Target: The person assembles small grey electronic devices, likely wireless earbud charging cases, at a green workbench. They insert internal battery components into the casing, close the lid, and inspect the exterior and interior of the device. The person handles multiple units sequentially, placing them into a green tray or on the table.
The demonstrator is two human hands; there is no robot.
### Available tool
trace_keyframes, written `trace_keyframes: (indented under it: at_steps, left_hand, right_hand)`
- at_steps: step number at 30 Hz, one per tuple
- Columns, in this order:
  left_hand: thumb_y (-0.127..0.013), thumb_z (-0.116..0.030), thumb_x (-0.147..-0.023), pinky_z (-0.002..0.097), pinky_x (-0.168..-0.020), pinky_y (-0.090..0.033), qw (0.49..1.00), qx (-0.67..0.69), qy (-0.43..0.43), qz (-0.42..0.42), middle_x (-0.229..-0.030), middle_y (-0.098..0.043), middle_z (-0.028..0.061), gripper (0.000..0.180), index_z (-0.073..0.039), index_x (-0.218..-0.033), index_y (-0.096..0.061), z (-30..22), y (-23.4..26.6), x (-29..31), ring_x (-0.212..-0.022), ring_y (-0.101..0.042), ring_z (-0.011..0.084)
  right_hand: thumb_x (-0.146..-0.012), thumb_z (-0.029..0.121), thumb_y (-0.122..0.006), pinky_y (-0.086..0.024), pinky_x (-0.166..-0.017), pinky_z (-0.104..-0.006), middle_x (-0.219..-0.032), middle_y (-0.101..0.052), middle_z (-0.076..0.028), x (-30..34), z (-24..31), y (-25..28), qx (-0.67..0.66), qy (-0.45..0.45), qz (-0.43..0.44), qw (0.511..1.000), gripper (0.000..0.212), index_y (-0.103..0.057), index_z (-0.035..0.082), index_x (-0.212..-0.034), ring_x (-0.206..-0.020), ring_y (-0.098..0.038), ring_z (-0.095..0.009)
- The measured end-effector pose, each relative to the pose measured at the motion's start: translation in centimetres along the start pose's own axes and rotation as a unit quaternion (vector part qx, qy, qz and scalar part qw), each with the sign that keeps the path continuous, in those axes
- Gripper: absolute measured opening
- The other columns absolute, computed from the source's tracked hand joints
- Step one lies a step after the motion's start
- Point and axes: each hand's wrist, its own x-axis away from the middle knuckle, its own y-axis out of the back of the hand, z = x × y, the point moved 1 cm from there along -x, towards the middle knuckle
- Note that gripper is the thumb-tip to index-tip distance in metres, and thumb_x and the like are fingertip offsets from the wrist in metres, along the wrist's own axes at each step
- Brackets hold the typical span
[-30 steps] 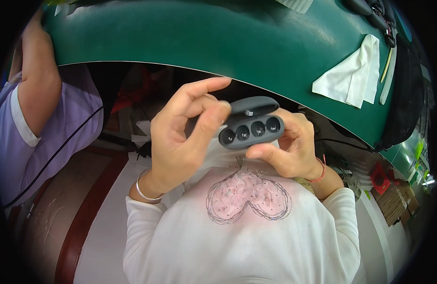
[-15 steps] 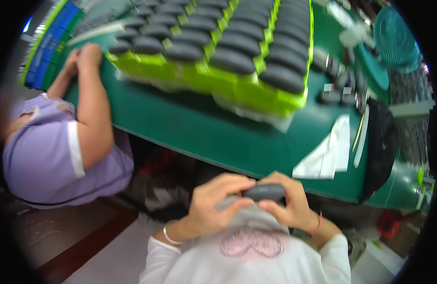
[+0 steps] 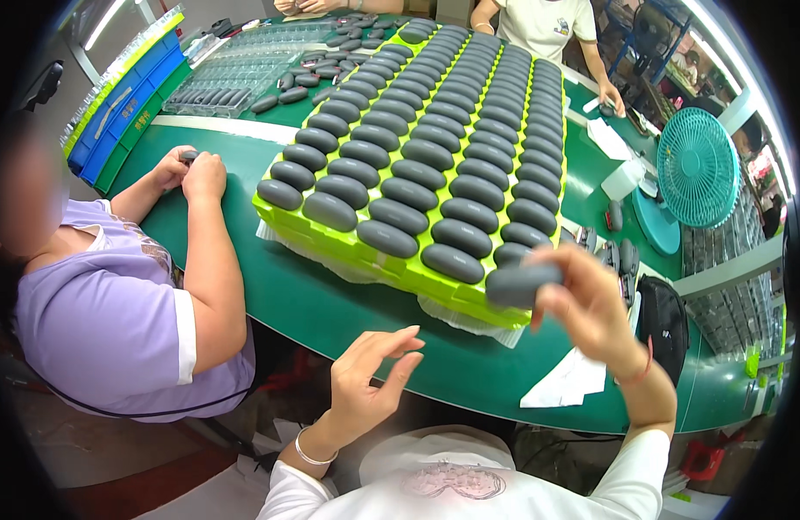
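Observation:
My right hand (image 3: 588,305) grips a dark grey oval case (image 3: 523,285) by its right end, between thumb and fingers. The case is over the near right corner of a lime-green tray (image 3: 374,258). Many similar grey ovals (image 3: 388,239) stand in the tray in long rows. My left hand (image 3: 368,380) holds nothing; its thumb and fingers are apart, in front of the table's near edge. What lies directly beneath the held case is hidden by it.
A co-worker in purple (image 3: 105,321) sits at the left, hands on a small dark piece. Stacked blue crates (image 3: 127,117) stand beyond. White paper (image 3: 563,381), a black bag (image 3: 663,325) and a teal fan (image 3: 698,169) are at the right. More people work across the green table (image 3: 300,299).
The grey case has gone from between both hands near my body to over the tray, held in my right hand alone. My left hand has let go. The view has tilted up.

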Motion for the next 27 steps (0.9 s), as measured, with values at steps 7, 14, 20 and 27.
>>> trace_keyframes:
  at_steps: [7,14,20,27]
  left_hand:
    - [-0.068,0.007,-0.077,0.031,-0.058,-0.05,0.994,-0.106,-0.013,-0.016,-0.077,-0.068,0.0109,0.021,0.0,-0.097,-0.066,4.4,0.8,1.6,-0.065,-0.065,0.0248]
    - [-0.072,-0.004,-0.076,0.0289,-0.052,-0.049,0.993,-0.096,0.072,-0.012,-0.07,-0.066,0.0085,0.007,-0.005,-0.082,-0.067,5.4,0.4,0.2,-0.057,-0.063,0.0218]
    - [-0.076,-0.015,-0.076,0.0324,-0.04,-0.038,0.976,-0.177,0.123,0.031,-0.05,-0.053,0.0049,0.024,-0.008,-0.062,-0.057,6.0,-0.1,-1.9,-0.042,-0.051,0.0219]
    - [-0.075,-0.002,-0.074,0.0256,-0.038,-0.033,0.989,-0.049,0.14,-0.018,-0.05,-0.054,0.0051,0.02,-0.002,-0.061,-0.058,6.1,0.9,-3.0,-0.039,-0.046,0.0129]
  right_hand:
    - [-0.087,0.023,-0.066,-0.044,-0.067,-0.0231,-0.086,-0.063,-0.001,-22.6,-3.1,6.0,0.188,0.131,-0.125,0.965,0.037,-0.062,-0.004,-0.112,-0.074,-0.052,-0.007]
    - [-0.073,0.032,-0.073,-0.05,-0.085,-0.0354,-0.1,-0.069,-0.016,-41.2,-10.8,9.3,0.353,0.076,-0.198,0.911,0.041,-0.07,0.002,-0.101,-0.094,-0.066,-0.027]
    - [-0.071,0.029,-0.071,-0.046,-0.089,-0.0405,-0.102,-0.069,-0.013,-47.5,-12.2,6.8,0.416,0.046,-0.25,0.873,0.035,-0.07,0.01,-0.1,-0.101,-0.063,-0.03]
    - [-0.074,0.03,-0.068,-0.043,-0.092,-0.043,-0.103,-0.069,-0.009,-48.7,-14.2,5.7,0.418,0.031,-0.179,0.89,0.033,-0.071,0.013,-0.102,-0.102,-0.063,-0.028]
